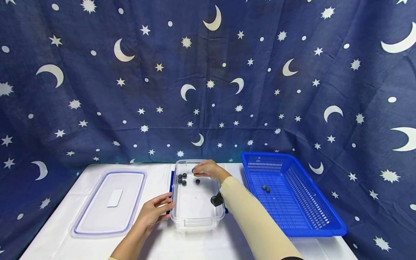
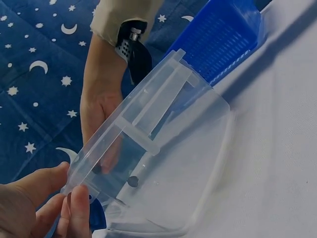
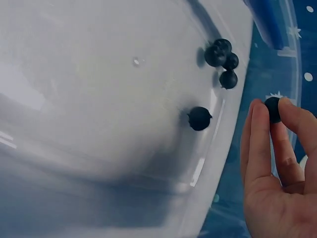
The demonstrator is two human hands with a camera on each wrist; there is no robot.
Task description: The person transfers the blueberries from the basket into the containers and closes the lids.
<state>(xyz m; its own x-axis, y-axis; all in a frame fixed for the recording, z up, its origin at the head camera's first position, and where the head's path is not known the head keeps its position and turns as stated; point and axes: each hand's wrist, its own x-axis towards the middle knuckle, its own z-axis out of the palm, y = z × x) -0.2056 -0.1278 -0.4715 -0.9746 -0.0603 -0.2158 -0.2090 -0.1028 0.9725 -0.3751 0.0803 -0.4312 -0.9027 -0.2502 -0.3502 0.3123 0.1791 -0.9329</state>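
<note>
My right hand (image 1: 208,169) pinches a blueberry (image 3: 273,110) between fingertips and thumb, above the far end of a clear plastic container (image 1: 195,213). Inside the container, several blueberries (image 3: 216,55) cluster toward the far left, and a single blueberry (image 3: 199,118) lies apart from them. At the container's left side, my left hand (image 1: 154,209) grips the edge beside a blue latch (image 2: 97,214). In the left wrist view, the right hand (image 2: 103,116) appears beyond the transparent wall.
To the right stands a blue perforated basket (image 1: 316,231) with blueberries (image 1: 266,188) on its floor. A clear lid (image 1: 97,216) with a white label lies at the left on the white tablecloth (image 1: 162,245). Behind the table hangs a dark blue curtain (image 1: 195,130) with moons and stars.
</note>
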